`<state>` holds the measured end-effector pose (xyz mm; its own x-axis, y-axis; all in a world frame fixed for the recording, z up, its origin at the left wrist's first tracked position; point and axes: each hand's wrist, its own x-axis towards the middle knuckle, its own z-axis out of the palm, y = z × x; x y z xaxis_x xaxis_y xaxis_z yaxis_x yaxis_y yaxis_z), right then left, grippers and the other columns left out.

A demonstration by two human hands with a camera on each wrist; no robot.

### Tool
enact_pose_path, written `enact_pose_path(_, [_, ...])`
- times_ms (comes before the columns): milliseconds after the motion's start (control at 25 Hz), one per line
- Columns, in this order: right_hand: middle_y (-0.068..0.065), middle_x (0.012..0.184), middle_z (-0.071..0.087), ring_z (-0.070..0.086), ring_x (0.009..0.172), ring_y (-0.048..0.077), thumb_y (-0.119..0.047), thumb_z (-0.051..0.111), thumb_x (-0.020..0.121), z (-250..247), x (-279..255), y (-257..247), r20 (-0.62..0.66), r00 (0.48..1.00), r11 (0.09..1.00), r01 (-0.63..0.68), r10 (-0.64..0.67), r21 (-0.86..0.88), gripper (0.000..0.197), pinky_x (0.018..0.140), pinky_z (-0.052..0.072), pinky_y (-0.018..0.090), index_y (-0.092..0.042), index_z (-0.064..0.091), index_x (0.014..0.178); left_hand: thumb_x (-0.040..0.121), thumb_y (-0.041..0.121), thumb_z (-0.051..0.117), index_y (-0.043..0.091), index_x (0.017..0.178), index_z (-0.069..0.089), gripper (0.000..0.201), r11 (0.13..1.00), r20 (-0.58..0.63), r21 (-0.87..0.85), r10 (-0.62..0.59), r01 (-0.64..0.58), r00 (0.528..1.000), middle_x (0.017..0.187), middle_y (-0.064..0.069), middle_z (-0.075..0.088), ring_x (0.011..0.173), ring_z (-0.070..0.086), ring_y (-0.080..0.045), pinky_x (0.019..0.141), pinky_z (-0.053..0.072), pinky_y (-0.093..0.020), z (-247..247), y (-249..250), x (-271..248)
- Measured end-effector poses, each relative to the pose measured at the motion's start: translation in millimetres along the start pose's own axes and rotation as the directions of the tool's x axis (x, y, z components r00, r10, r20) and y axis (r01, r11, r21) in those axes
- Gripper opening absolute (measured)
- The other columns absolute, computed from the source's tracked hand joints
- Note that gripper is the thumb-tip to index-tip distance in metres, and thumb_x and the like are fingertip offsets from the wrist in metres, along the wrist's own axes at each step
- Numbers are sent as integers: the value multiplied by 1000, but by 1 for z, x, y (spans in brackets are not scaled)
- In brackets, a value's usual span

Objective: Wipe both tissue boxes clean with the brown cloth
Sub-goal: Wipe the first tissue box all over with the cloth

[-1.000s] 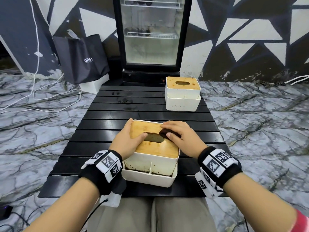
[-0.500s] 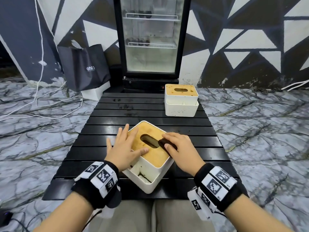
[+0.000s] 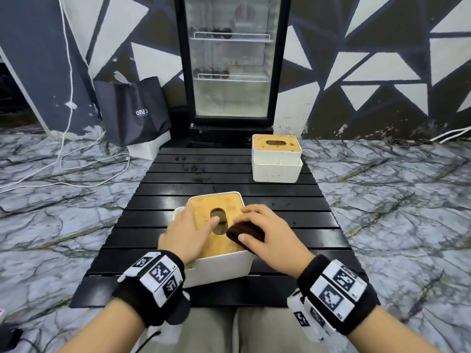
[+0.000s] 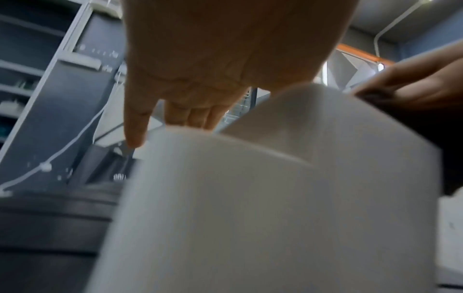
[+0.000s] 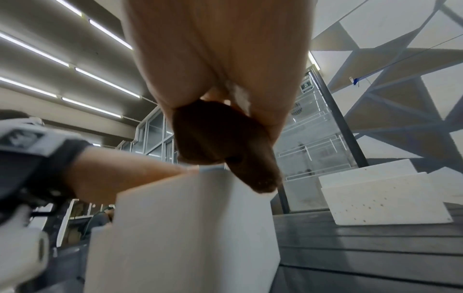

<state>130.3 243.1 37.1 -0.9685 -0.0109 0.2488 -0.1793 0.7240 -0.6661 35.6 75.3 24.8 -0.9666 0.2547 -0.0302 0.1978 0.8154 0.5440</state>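
Near tissue box sits at lower centre of the head view on the black slatted table. Left hand lies flat on its wooden lid, fingers straight, thumb at the slot. Right hand pinches the brown cloth against the lid's right edge. Second tissue box stands upper right, well apart.

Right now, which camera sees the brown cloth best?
The right wrist view: the brown cloth fills the middle, bunched under the right hand. The head view shows only a dark edge beneath that hand. The left wrist view shows just a dark blurred sliver.
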Motion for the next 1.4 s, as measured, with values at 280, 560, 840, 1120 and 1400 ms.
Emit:
enact_pose_path(280, [-6, 129, 53, 27, 123, -4, -24, 50, 91, 23, 2, 14, 28, 986, 985, 164, -162, -46, 29, 102, 7, 2, -20, 58, 118, 90, 39, 52, 25, 148, 14, 72, 984, 97, -161, 88, -72, 991, 150, 1, 32, 133, 37, -21, 107, 34, -47, 8, 0, 16])
enact_pose_path(560, [-6, 129, 53, 35, 122, 1, -37, 37, 89, 23, 10, 37, 50, 970, 971, 238, -236, -32, 40, 104, 19, 9, -26, 56, 122, 92, 37, 53, 28, 150, 12, 71, 976, 154, -171, 161, -134, 975, 156, 4, 23, 139, 30, -17, 107, 26, -29, 5, 2, 28])
enact_pose_path(840, [-8, 127, 51, 36, 120, 5, -30, 41, 87, 9, 57, 67, -15, 997, 996, 79, -79, -50, 37, 108, 27, 32, -28, 56, 121, 92, 39, 52, 31, 149, 11, 70, 978, 145, -162, 154, -130, 977, 155, 6, 24, 137, 33, -18, 109, 29, -34, 8, 0, 29])
enact_pose_path(1120, [-19, 125, 51, 36, 125, 3, -34, 41, 87, 38, 0, 36, -57, 979, 980, 198, -197, 6, 35, 108, 24, 24, -32, 58, 117, 93, 36, 51, 32, 149, 12, 68, 975, 117, -158, 177, -158, 977, 154, 7, 26, 136, 34, -17, 110, 30, -40, 10, 0, 28])
enact_pose_path(1400, [-18, 125, 51, 42, 121, 5, -42, 37, 87, 18, 36, 62, -4, 990, 990, 138, -138, -28, 35, 103, 31, 51, -40, 55, 118, 92, 34, 55, 29, 149, 13, 72, 973, 150, -164, 190, -165, 970, 155, 7, 22, 138, 31, -16, 108, 28, -31, 6, 2, 25])
